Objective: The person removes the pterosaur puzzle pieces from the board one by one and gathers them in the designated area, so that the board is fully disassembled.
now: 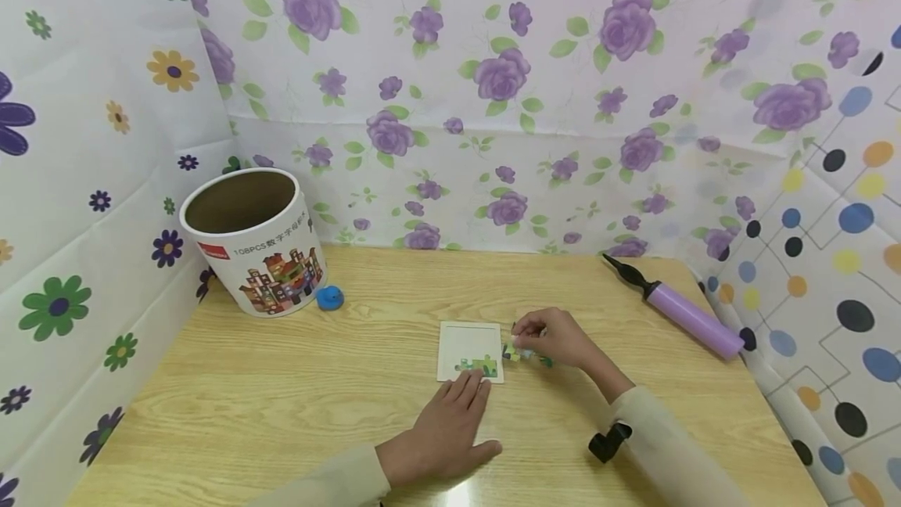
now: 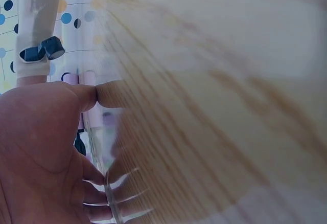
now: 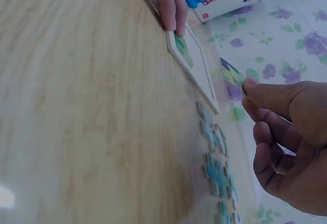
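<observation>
A square white puzzle tray [image 1: 468, 340] lies on the table, with a few joined green puzzle pieces [image 1: 487, 365] in its near right corner. My left hand [image 1: 450, 427] rests its straight fingers on the tray's near edge, thumb spread to the right and touching the tabletop in the left wrist view. Between thumb and index finger, my right hand [image 3: 291, 132] pinches a green and dark puzzle piece [image 3: 232, 74], raised above the table. Below it in the right wrist view, several loose puzzle pieces [image 3: 217, 175] lie beside the tray's right side.
A large white bucket [image 1: 281, 257] with printed blocks stands at the back left, a small blue toy duck [image 1: 329, 298] by its base. At the right lies a purple hand pump [image 1: 693, 321] with a black nozzle. Patterned cloth walls [image 1: 450, 100] enclose the table.
</observation>
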`<move>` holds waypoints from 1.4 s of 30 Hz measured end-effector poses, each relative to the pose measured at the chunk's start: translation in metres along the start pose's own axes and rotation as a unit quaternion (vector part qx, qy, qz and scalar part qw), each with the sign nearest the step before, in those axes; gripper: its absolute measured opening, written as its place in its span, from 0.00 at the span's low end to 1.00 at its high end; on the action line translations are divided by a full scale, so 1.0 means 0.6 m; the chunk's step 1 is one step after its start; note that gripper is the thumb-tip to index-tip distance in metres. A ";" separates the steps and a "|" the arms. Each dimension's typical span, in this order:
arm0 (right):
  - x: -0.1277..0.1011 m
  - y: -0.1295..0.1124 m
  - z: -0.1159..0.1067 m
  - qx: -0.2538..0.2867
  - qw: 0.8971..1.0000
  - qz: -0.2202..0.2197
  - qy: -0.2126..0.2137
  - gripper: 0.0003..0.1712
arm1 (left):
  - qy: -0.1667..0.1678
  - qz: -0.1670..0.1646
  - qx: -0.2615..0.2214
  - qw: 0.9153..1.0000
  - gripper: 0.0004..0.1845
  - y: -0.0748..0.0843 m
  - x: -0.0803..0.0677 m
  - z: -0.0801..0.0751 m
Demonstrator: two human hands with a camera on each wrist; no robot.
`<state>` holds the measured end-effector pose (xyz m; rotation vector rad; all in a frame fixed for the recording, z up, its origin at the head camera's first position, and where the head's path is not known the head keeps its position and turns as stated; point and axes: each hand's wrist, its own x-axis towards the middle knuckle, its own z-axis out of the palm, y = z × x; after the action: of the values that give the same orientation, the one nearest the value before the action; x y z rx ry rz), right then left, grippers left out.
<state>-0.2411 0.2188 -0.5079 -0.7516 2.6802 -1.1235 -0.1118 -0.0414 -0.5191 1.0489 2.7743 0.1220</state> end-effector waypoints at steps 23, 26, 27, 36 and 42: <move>-0.054 0.030 0.023 0.007 1.000 -0.010 -0.025 0.03 | 0.005 -0.009 0.003 1.000 0.46 0.003 -0.002 -0.002; -0.054 0.030 0.026 0.006 1.000 -0.016 -0.026 0.02 | 0.005 -0.011 0.007 1.000 0.46 0.003 -0.001 -0.001; -0.054 0.030 0.026 0.003 1.000 -0.018 -0.025 0.02 | 0.005 -0.011 0.007 1.000 0.46 0.003 -0.001 0.000; -0.051 0.026 0.028 -0.018 0.999 -0.014 -0.026 0.02 | 0.011 -0.007 -0.001 1.000 0.46 0.000 0.001 0.002; -0.050 0.018 0.026 -0.024 0.999 -0.009 -0.033 0.02 | 0.015 -0.006 0.001 1.000 0.46 0.000 0.001 0.000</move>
<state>-0.2146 0.2301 -0.5287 -0.8084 2.6587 -1.0233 -0.1125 -0.0411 -0.5190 1.0386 2.8084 0.1340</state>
